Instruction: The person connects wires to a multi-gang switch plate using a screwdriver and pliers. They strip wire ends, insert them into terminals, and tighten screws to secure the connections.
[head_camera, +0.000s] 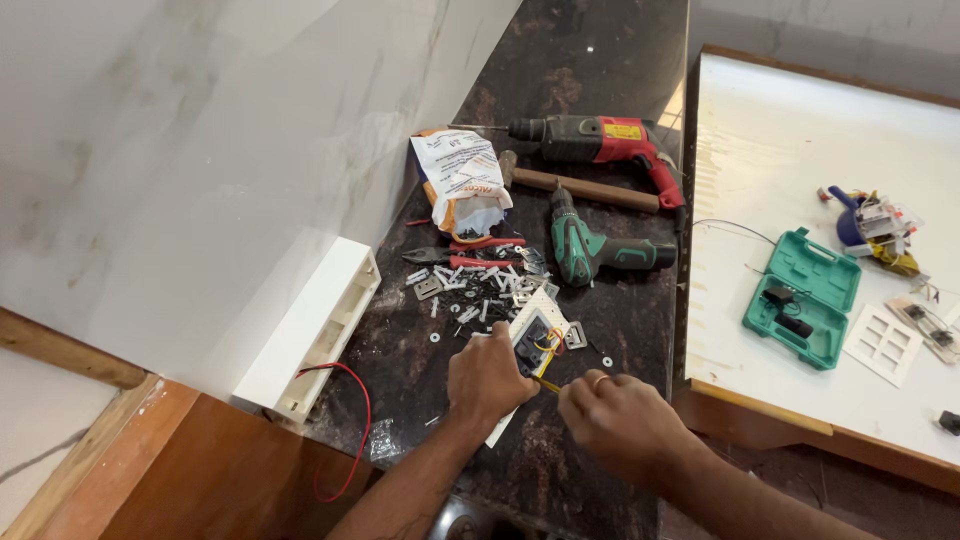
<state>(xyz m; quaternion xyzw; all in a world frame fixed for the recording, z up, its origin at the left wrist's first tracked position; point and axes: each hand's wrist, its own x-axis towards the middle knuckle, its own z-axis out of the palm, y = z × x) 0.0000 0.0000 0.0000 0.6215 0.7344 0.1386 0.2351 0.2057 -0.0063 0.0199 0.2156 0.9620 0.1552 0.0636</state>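
White switch plate (532, 338) lying on dark stone counter (600, 300), pinned by left hand (487, 377) with fingers closed over its near edge, right hand (618, 415) at three o'clock of it, fingers curled around a thin yellow-handled tool (546, 383), loose screws (470, 290) at twelve o'clock, green drill (590, 248) at one o'clock.

Near the far edge of the dark counter (600, 60) lie a red hammer drill (600, 140), a wooden-handled hammer (585, 187), a green cordless drill (590, 250) and a paper bag (462, 180) (torn open). On the white board (780, 150) sits an open green case (805, 297).
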